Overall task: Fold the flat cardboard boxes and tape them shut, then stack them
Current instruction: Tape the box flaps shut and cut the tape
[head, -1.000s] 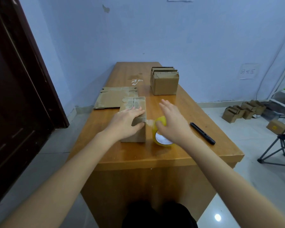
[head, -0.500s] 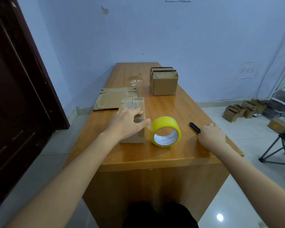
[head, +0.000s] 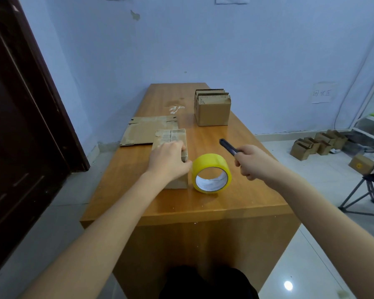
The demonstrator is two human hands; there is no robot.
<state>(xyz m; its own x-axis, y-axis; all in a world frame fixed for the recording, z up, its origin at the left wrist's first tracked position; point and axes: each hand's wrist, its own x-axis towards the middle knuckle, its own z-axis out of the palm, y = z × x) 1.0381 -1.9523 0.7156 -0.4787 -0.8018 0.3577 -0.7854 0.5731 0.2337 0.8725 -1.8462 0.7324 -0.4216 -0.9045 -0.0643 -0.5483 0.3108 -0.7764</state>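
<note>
Worn brown cardboard box (head: 171, 147) pinned near the wooden table's (head: 235, 197) front edge.
The left hand (head: 167, 161) pressed on its scuffed top; a glossy yellow tape roll (head: 212, 172) stood beside it; the right hand (head: 254, 161) gripped a slim black cutter (head: 228, 146).

beyond the desk: door, chair, shelf

dark door (head: 20, 126) stands far left of the left hand; folding chair (head: 367, 190) and white shelf (head: 371, 124) far right of the right hand.
</note>
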